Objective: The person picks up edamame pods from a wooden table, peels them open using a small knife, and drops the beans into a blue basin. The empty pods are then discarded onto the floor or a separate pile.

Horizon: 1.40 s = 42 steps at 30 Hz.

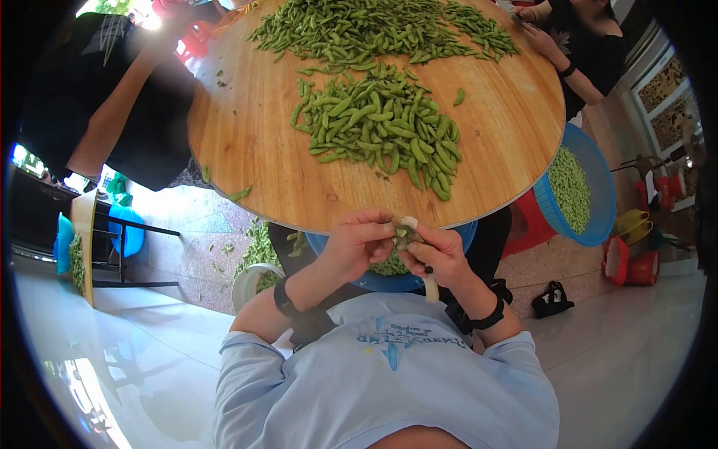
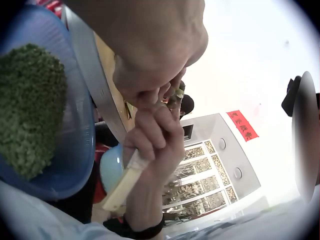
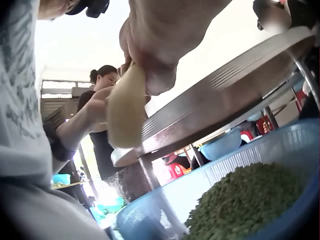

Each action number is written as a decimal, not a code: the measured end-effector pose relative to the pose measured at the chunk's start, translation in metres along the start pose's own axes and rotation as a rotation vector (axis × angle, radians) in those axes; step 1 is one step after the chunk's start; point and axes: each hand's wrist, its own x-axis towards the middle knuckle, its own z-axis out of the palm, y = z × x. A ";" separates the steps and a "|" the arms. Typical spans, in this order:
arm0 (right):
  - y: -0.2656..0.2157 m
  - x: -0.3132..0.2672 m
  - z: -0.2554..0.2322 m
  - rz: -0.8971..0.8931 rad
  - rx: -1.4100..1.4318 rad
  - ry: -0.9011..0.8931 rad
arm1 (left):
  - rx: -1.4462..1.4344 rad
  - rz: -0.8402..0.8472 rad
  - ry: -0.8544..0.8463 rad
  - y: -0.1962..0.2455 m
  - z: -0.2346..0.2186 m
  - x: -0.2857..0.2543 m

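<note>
Over the table's near edge, my left hand (image 1: 355,241) pinches a brownish-green bean pod (image 1: 404,235) between thumb and fingers. My right hand (image 1: 443,256) meets it from the other side, its fingertips also on the pod. A pale, straight handle (image 2: 122,187) sticks out of the curled fingers of the right hand in the left wrist view; what it belongs to is hidden in the hand. Below both hands sits a blue basket (image 3: 150,210) with shelled green beans (image 3: 245,205). A heap of green pods (image 1: 381,123) lies on the round wooden table (image 1: 247,142).
A larger pod heap (image 1: 359,30) covers the table's far side. At the right stands another blue basket (image 1: 602,202) of beans. A white bucket (image 1: 243,288) and scattered pods (image 1: 258,247) are on the floor at left. Other people sit at the table's left and far right.
</note>
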 end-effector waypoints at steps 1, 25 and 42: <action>-0.001 -0.002 0.000 -0.088 -0.298 0.009 | -0.002 -0.002 0.002 0.000 -0.004 0.002; 0.004 -0.009 -0.006 -0.345 -1.019 0.158 | 2.010 0.515 0.316 0.053 0.007 -0.064; -0.015 -0.006 0.003 -0.012 -0.473 0.263 | 1.445 0.548 0.349 0.039 0.005 0.068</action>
